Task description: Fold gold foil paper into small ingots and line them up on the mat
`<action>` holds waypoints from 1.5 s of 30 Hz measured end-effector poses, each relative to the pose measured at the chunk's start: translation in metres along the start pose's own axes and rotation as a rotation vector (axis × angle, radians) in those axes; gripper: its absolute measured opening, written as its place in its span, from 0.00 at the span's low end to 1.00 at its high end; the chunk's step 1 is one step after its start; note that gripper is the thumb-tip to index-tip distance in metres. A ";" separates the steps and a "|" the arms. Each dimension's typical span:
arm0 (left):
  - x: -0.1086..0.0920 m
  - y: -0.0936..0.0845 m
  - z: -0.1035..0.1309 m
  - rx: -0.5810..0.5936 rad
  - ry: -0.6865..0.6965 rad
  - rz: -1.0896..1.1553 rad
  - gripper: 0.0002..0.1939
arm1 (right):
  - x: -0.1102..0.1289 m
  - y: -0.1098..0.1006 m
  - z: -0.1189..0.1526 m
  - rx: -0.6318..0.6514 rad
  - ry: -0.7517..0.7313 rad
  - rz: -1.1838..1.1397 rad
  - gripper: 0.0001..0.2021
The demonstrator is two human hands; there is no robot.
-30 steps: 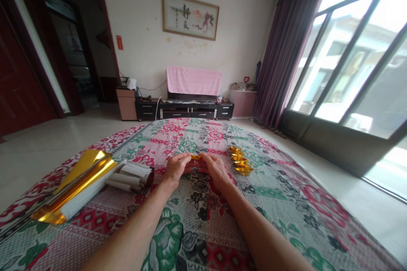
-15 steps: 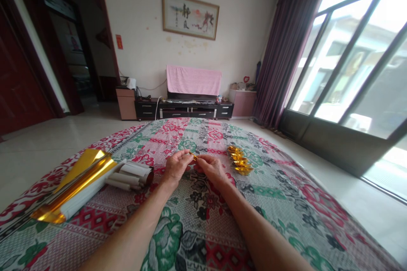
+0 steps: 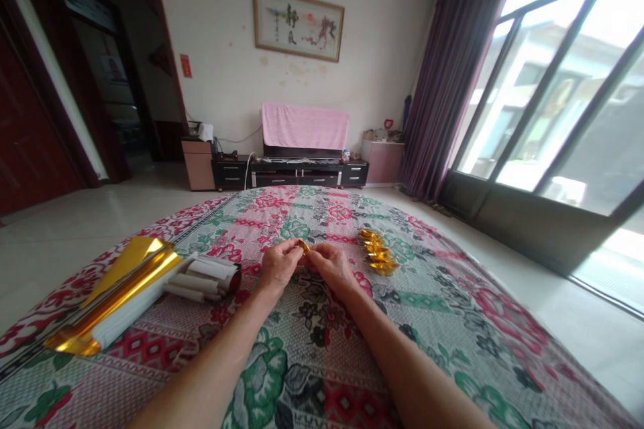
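Note:
A small piece of gold foil paper (image 3: 304, 247) is pinched between my two hands above the middle of the cloth; fingers cover much of it. My left hand (image 3: 280, 265) grips its left side with thumb and fingertips. From the other side, my right hand (image 3: 329, 264) holds it with thumb and forefinger. To the right, several folded gold paper ingots (image 3: 380, 253) lie in a row. Gold foil sheets (image 3: 135, 281) with white backs lie partly curled at the left, beside several pale rolled paper tubes (image 3: 204, 276).
A floral tablecloth (image 3: 261, 375) in red, green and grey covers the round surface under my arms. Beyond it stands a low black cabinet (image 3: 296, 177) with a pink cloth (image 3: 304, 125) over a screen. Windows and a purple curtain (image 3: 447, 80) are on the right.
The gold piece has turned slightly between my fingertips, and my fingers have shifted a little on it. The whole view has drifted slightly; the ingots and sheets stay in place.

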State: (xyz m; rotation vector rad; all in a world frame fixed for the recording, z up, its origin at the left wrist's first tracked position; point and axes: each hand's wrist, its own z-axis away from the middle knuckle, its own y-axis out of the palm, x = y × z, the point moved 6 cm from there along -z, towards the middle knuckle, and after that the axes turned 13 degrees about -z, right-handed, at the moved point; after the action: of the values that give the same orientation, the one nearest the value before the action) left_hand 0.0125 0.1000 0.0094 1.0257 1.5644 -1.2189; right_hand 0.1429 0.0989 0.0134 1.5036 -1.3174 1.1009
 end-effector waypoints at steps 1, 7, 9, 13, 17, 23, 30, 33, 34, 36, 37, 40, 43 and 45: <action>0.000 0.000 0.000 -0.003 -0.012 -0.009 0.16 | 0.000 0.000 0.000 -0.006 0.002 0.011 0.11; -0.003 0.000 0.001 -0.026 -0.036 -0.008 0.16 | -0.005 -0.003 -0.002 -0.058 -0.018 0.052 0.12; -0.004 0.000 0.002 -0.023 -0.042 0.005 0.15 | -0.008 -0.004 -0.003 -0.070 -0.026 0.044 0.12; -0.005 0.001 0.003 -0.011 -0.048 0.026 0.14 | -0.011 -0.004 -0.004 -0.079 -0.019 0.045 0.11; -0.004 0.001 0.003 -0.011 -0.049 0.029 0.13 | -0.010 -0.004 -0.005 -0.066 -0.011 0.072 0.11; -0.007 -0.002 0.004 -0.009 -0.053 0.051 0.13 | -0.008 -0.002 -0.003 -0.038 -0.015 0.069 0.11; -0.008 -0.006 0.004 0.008 -0.050 0.054 0.12 | 0.000 -0.001 0.001 -0.007 0.012 -0.049 0.11; -0.007 -0.006 0.004 0.007 -0.073 0.097 0.10 | 0.004 0.000 0.003 0.016 0.053 -0.163 0.13; -0.007 -0.006 0.004 0.001 -0.083 0.111 0.10 | 0.005 -0.001 0.003 0.020 0.066 -0.197 0.13; -0.006 -0.006 0.004 -0.012 -0.091 0.122 0.09 | 0.006 -0.002 0.005 0.018 0.082 -0.250 0.14; -0.006 -0.006 0.003 -0.016 -0.087 0.117 0.10 | 0.006 -0.002 0.005 0.014 0.082 -0.270 0.14; -0.006 -0.007 0.001 -0.018 -0.044 0.063 0.15 | 0.006 -0.004 0.005 0.009 0.066 -0.305 0.14; -0.009 -0.008 0.000 -0.024 0.063 -0.047 0.16 | 0.006 -0.004 0.005 0.008 0.061 -0.300 0.15; -0.013 -0.009 0.001 -0.042 0.142 -0.139 0.14 | 0.006 -0.003 0.004 0.018 0.049 -0.299 0.15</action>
State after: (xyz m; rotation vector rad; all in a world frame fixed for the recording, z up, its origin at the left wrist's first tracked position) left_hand 0.0081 0.0967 0.0239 1.0090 1.7897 -1.2226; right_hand 0.1467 0.0935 0.0183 1.6147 -1.0109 0.9513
